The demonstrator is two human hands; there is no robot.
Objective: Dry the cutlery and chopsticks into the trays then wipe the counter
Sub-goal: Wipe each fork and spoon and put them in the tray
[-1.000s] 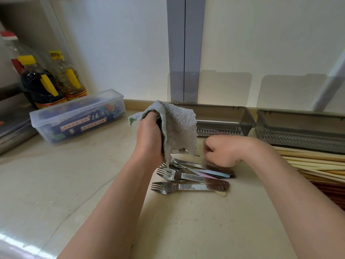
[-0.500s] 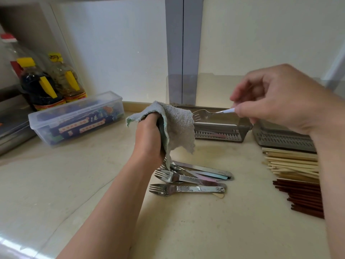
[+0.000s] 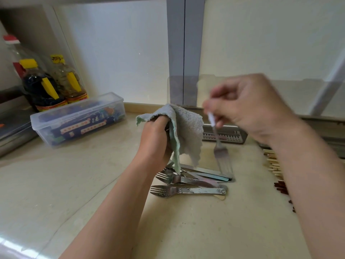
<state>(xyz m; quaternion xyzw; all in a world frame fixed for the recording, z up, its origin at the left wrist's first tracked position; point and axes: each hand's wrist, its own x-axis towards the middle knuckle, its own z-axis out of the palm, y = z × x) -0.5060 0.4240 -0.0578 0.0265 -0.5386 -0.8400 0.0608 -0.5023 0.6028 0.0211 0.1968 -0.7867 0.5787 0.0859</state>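
while left hand (image 3: 155, 144) grips a grey cloth (image 3: 187, 130), right hand (image 3: 250, 107) pinches a fork (image 3: 220, 154) by the handle, tines down

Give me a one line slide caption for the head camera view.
The left hand grips a grey cloth while the right hand pinches a fork tines-down near the cutlery pile.

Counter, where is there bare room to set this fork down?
Bare counter lies in front of the plastic box, left of the fork pile; another patch lies on the near side of that pile. It is crowded around the pile, chopsticks and tray.
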